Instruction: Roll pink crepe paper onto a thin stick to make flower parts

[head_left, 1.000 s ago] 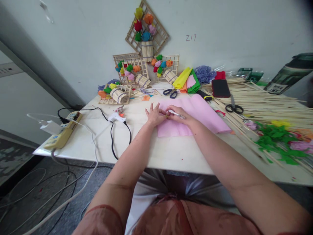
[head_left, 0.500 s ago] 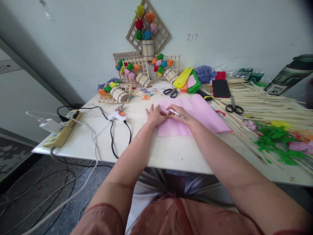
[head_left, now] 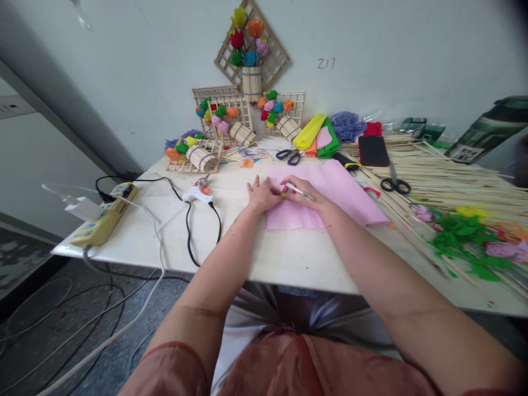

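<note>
While left hand [head_left: 260, 196] flat on pink paper [head_left: 330, 192], right hand [head_left: 303, 195] fingers grip pen [head_left: 300, 192].

1. A pale, scuffed wall [head_left: 391, 38] rises behind the far edge of the white desk [head_left: 289, 258], with "217" pencilled on it.
2. A grey sloping beam [head_left: 61, 110] crosses the wall at left.
3. Dark speckled floor [head_left: 61, 341] lies below, near left.
4. Soft, even daylight.

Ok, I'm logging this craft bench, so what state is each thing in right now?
left hand: flat on the pink paper's edge
right hand: shut on a pen
pen: tip on the paper
pink paper: spread flat
black scissors: lying closed
phone: screen dark
glue gun: lying down, corded
</note>
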A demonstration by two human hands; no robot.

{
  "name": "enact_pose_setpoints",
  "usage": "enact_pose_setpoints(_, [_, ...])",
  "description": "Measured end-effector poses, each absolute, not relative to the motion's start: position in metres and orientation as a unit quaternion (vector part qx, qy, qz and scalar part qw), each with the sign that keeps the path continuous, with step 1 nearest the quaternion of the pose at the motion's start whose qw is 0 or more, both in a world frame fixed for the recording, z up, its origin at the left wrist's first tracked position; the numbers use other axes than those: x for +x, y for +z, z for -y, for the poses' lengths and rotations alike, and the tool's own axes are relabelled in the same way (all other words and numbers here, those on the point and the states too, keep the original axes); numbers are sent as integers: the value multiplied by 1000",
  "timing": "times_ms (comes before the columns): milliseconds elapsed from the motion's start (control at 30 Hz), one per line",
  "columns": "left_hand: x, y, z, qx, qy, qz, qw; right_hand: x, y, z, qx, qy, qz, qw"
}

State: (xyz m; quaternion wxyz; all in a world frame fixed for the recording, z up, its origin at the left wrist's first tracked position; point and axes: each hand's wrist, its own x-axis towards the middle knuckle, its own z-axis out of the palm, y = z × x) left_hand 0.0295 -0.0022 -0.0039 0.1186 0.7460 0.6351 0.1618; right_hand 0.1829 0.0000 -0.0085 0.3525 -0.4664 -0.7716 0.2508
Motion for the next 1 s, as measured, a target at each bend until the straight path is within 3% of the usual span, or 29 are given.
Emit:
enact_pose_setpoints(267, [12, 13, 9, 764, 88, -622, 148, 181, -8, 2, -472, 242, 774, 344])
enact_pose_setpoints(833, [26, -6, 2, 754, 178, -623, 105, 184, -15, -6, -452, 264, 774, 358])
enact_pose_setpoints(1000, [27, -6, 3, 751, 180, -627, 105, 183, -12, -6, -497, 313, 693, 418])
